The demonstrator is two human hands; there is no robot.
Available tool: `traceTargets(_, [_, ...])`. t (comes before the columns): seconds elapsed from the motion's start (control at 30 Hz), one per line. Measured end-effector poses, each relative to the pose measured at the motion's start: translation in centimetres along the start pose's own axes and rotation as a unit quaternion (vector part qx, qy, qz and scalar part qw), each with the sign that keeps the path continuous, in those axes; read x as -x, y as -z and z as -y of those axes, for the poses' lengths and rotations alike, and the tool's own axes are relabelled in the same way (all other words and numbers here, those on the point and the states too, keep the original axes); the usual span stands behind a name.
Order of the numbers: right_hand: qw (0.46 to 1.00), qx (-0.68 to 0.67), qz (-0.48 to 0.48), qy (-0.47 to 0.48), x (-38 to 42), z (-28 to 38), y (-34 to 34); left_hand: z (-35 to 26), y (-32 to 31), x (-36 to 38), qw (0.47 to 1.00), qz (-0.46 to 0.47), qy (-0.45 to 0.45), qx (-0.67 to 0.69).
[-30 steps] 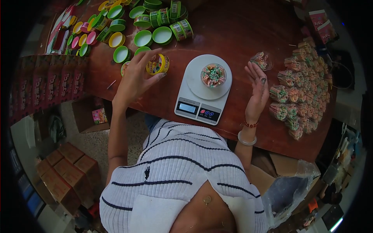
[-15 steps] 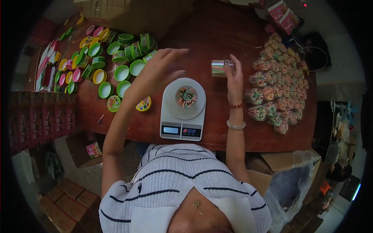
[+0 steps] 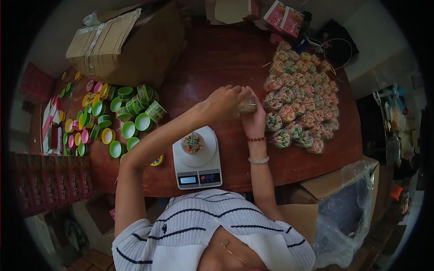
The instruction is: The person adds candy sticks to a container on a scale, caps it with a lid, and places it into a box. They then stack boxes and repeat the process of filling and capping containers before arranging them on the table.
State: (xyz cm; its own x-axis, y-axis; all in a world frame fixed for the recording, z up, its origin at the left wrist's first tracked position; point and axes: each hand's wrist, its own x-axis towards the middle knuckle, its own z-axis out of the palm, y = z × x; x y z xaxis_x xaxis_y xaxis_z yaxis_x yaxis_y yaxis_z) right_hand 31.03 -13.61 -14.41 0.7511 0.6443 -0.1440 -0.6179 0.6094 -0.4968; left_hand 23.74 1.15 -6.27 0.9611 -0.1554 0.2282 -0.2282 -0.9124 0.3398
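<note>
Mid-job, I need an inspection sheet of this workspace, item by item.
Surface: reddish-brown tabletop, glossy.
Job's things: digital scale bearing a stick-filled cup, display unreadable; clear cup in the hands; filled cups grouped at right.
Clutter: green, yellow and pink lids scattered at left; cardboard carton behind.
Hands: right holds clear cup; left at its top, grip unclear.
Cables: white cable looped, far right.
Surroundings: open carton, lower right.
</note>
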Motion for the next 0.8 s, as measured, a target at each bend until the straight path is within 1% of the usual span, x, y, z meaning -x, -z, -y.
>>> traceTargets(0.03, [0.998, 0.042, -0.012, 0.044, -0.1, 0.2, -0.2, 0.5, -0.6, -0.4, 1.000, 0.001, -0.005, -0.004])
traceTargets(0.07, [0.998, 0.039, -0.010, 0.048, -0.2, 0.4, -0.3, 0.9, -1.2, -0.8, 1.000, -0.011, -0.013, -0.026])
traceTargets(0.1, [0.982, 0.150, -0.019, 0.117, -0.2, 0.7, -0.8, 1.5, -1.9, -1.1, 0.998, -0.023, -0.020, -0.047])
traceTargets(0.13, [0.948, 0.259, -0.029, 0.182, -0.1, 0.9, -1.1, 1.9, -2.5, -1.3, 0.998, -0.022, -0.022, -0.050])
traceTargets(0.17, [0.948, 0.257, -0.028, 0.183, -0.1, 0.8, -1.1, 2.2, -3.3, -1.6, 0.999, -0.038, -0.025, 0.002])
traceTargets(0.2, [0.911, 0.347, -0.022, 0.220, 0.0, 0.6, -1.0, 2.4, -3.8, -1.8, 0.997, -0.054, -0.027, 0.054])
traceTargets(0.23, [0.865, 0.433, -0.015, 0.255, 0.0, 0.3, -0.9, 2.7, -4.3, -2.2, 0.997, -0.054, -0.026, 0.053])
traceTargets(0.27, [0.808, 0.515, -0.008, 0.286, 0.0, 0.0, -0.8, 3.0, -4.7, -2.5, 0.988, 0.019, 0.062, 0.139])
traceTargets(0.3, [0.743, 0.592, 0.001, 0.313, 0.0, -0.3, -0.6, 3.1, -4.7, -2.6, 0.959, 0.090, 0.149, 0.222])
traceTargets(0.33, [0.669, 0.661, 0.011, 0.339, -0.1, -0.8, -0.3, 3.3, -4.6, -2.4, 0.959, 0.088, 0.152, 0.223])
traceTargets(0.37, [0.616, 0.683, 0.023, 0.393, -0.6, -1.5, 0.3, 3.8, -4.3, -1.9, 0.957, 0.119, 0.140, 0.223])
traceTargets(0.4, [0.617, 0.682, 0.027, 0.392, -0.7, -1.6, 0.2, 4.3, -3.9, -1.2, 0.955, 0.151, 0.127, 0.223])
traceTargets(0.43, [0.608, 0.684, 0.035, 0.403, -0.6, -1.6, 0.0, 5.0, -3.4, -0.4, 0.955, 0.148, 0.131, 0.223])
traceTargets(0.47, [0.598, 0.685, 0.041, 0.413, -0.5, -1.5, 0.0, 5.8, -2.9, 0.6, 0.980, 0.107, 0.054, 0.158])
traceTargets(0.5, [0.599, 0.685, 0.043, 0.412, -0.3, -1.2, -0.4, 6.2, -2.6, 1.1, 0.993, 0.064, -0.024, 0.092])
traceTargets(0.53, [0.622, 0.675, 0.043, 0.396, 0.1, -0.6, -1.1, 5.7, -1.4, 1.1, 0.993, 0.065, -0.023, 0.092])
traceTargets(0.57, [0.643, 0.664, 0.042, 0.380, 0.3, 0.0, -1.6, 5.4, -0.1, 0.9, 0.988, 0.038, -0.014, 0.150])
traceTargets(0.6, [0.653, 0.666, 0.030, 0.360, 0.5, 0.6, -2.0, 5.0, 0.9, 0.9, 0.978, 0.010, -0.006, 0.208])
traceTargets(0.63, [0.653, 0.666, 0.031, 0.359, 0.6, 0.9, -2.5, 4.6, 0.9, 0.8, 0.978, 0.008, -0.004, 0.209])
traceTargets(0.67, [0.716, 0.622, 0.012, 0.315, 0.8, 1.3, -3.1, 4.1, 0.9, 0.5, 0.975, -0.018, -0.008, 0.220])
traceTargets(0.7, [0.727, 0.609, 0.017, 0.317, 0.6, 1.5, -3.2, 3.6, 0.9, 0.1, 0.972, -0.046, -0.012, 0.231])
traceTargets(0.73, [0.737, 0.595, 0.021, 0.318, 0.4, 1.7, -3.3, 2.8, 1.3, -0.3, 0.971, -0.050, -0.011, 0.232])
traceTargets(0.77, [0.748, 0.582, 0.026, 0.320, 0.2, 1.9, -3.4, 2.1, 1.7, -0.7, 0.954, 0.012, 0.058, 0.294])
traceTargets(0.8, [0.746, 0.575, 0.017, 0.334, 0.5, 2.0, -4.4, 1.5, 1.8, -1.0, 0.924, 0.074, 0.126, 0.353])
